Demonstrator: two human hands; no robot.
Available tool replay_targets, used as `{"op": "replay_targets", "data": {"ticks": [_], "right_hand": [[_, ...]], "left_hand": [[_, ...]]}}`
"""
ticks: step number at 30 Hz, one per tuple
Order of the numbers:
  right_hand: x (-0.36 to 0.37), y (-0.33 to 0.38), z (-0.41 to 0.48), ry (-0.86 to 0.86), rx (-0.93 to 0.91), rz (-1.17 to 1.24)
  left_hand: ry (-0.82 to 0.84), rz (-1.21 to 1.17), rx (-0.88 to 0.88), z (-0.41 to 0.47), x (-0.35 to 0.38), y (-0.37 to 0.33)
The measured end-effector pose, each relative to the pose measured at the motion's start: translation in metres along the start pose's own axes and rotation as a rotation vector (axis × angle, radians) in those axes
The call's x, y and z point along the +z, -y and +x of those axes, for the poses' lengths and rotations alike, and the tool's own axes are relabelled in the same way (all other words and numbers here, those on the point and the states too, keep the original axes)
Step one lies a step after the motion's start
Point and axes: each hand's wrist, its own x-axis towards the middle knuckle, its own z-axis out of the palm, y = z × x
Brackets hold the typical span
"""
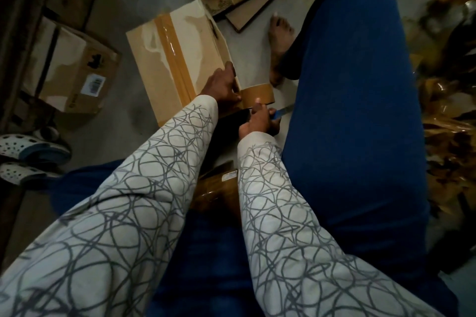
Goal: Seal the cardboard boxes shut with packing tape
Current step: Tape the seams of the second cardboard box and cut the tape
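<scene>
Finishing a tape run on the cardboard box (164, 64), flat on the floor, one brown strip already down its middle. Clamping the box's near right corner with the left hand (223, 85), pinning the stretched packing tape (257, 92). Gripping a blue cutter (281, 111) in the right hand (257, 122), just beside that tape. Next, probably: slice close to the edge, then smooth the tail.

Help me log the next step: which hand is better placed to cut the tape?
Right, probably. The right hand grips a blue-handled cutter beside the stretched tape; the left hand is busy holding that tape against the box edge.
</scene>
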Motion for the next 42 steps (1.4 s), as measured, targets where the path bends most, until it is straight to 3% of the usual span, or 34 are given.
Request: {"op": "replay_targets", "data": {"ticks": [1, 5, 8, 11, 14, 16, 18, 27, 31, 35, 37, 40, 42], "right_hand": [[0.002, 0.003, 0.001, -0.049, 0.117, 0.179], [0.0, 0.02, -0.004, 0.041, 0.284, 0.212], [0.007, 0.029, -0.012, 0.092, 0.255, 0.101], [0.012, 0.033, -0.009, 0.104, 0.295, 0.175], [0.009, 0.032, -0.005, 0.137, 0.229, 0.037], [0.009, 0.03, 0.0, 0.073, 0.244, 0.056], [0.008, 0.026, 0.005, 0.059, 0.166, -0.151], [0.006, 0.038, -0.011, 0.058, 0.284, 0.035], [0.005, 0.03, -0.016, 0.032, 0.201, -0.005], [0.0, 0.029, -0.021, -0.138, 0.098, -0.3], [-0.006, 0.034, -0.029, -0.055, 0.036, -0.546], [-0.016, 0.04, -0.042, 0.217, -0.084, -1.048], [-0.019, 0.037, -0.041, 0.278, -0.128, -1.209]], "left_hand": [[0.001, -0.002, -0.01, 0.002, -0.001, 0.0], [0.019, -0.013, -0.083, 0.002, -0.007, 0.004], [0.038, -0.021, -0.086, 0.0, -0.005, 0.01], [0.027, -0.028, -0.105, -0.001, -0.002, 0.011], [0.028, -0.057, -0.116, 0.001, -0.002, 0.012], [0.04, -0.078, -0.126, 0.002, -0.003, 0.012], [0.041, -0.094, -0.125, 0.004, -0.001, 0.017], [0.067, 0.0, -0.156, 0.003, -0.002, 0.009], [0.001, -0.049, -0.225, 0.008, -0.002, 0.001], [0.011, -0.141, -0.296, 0.008, -0.004, -0.001], [0.046, -0.23, -0.317, 0.01, -0.005, 0.003], [0.058, -0.32, -0.338, 0.018, -0.004, 0.009], [0.062, -0.333, -0.331, 0.015, -0.008, 0.004]]}}
